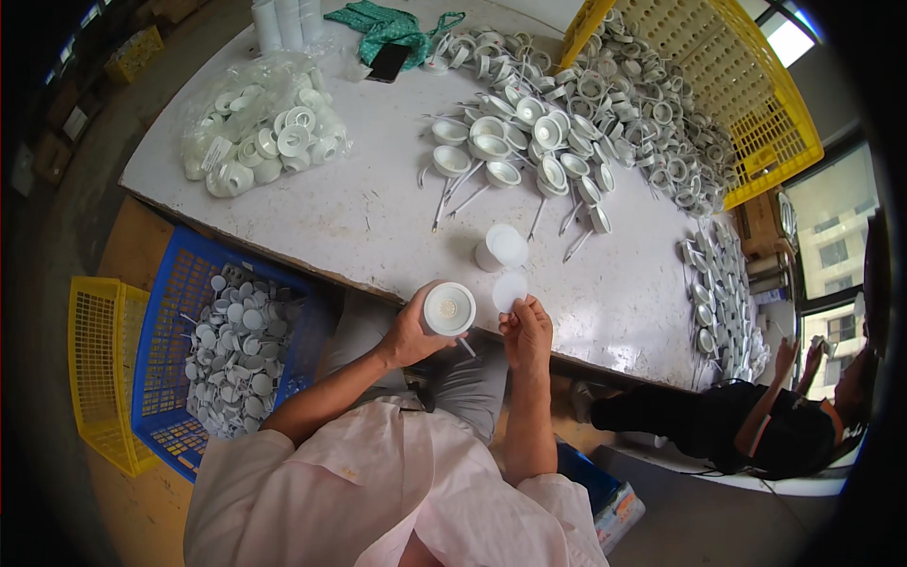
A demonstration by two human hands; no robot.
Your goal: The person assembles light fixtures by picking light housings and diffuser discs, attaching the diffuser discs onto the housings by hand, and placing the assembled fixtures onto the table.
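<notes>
My left hand [412,333] is closed round a white round lamp housing [449,309], its open face turned up and a short white cable hanging below it. Inside the housing a paler disc with small dots shows. Between the fingertips of my right hand [529,331] is a thin translucent white disc [509,291], held over the table's near edge, a little right of the housing and apart from it. Just beyond that disc stands a stack of similar white discs [506,246] on the table. Farther off lie several white cup-shaped lamp housings [489,146] with cables.
A clear bag of white rings [267,128] lies on the white table [331,222] at left. A yellow crate [775,123] spills ring parts at the far right. Beside my left leg, a blue crate [161,340] holds finished-looking round parts. Another person [784,425] sits at right.
</notes>
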